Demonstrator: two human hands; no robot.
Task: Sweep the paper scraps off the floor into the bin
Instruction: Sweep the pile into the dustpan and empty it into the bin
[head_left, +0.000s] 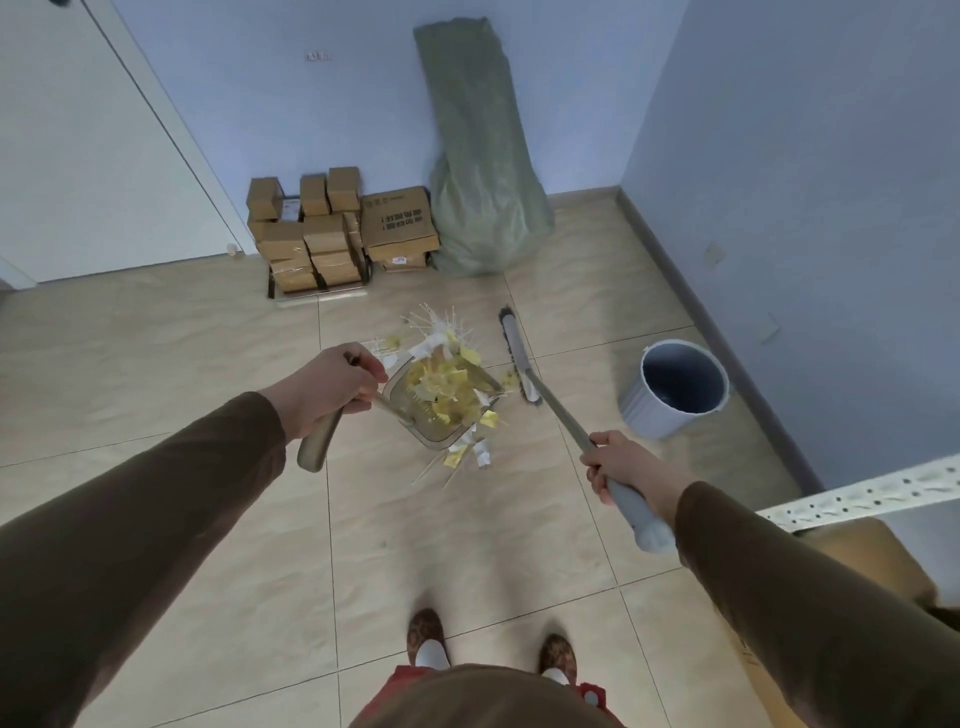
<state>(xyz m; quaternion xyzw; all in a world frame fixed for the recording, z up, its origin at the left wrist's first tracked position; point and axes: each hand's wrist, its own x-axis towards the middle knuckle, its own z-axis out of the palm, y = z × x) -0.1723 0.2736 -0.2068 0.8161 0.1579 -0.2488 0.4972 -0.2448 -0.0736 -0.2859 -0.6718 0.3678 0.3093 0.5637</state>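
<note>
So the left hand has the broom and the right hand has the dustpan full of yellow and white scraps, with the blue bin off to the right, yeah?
Not quite: the hands are swapped. The head view shows the left hand holding the dustpan full of yellow and white scraps, and the right hand holding the broom. The blue bin is indeed off to the right.

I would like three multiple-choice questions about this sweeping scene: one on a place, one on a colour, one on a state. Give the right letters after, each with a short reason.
1. Where does the bin stand?
A. beside the right wall
B. beside the door
C. between the feet

2. What colour is most of the paper scraps?
A. red
B. yellow
C. black

3. What does the left hand hold?
A. nothing
B. the broom
C. the dustpan handle

Answers:
1 A, it stands near the right baseboard.
2 B, yellow pieces fill the pan.
3 C, its fingers curl round that handle; the right hand holds the broom.
</note>
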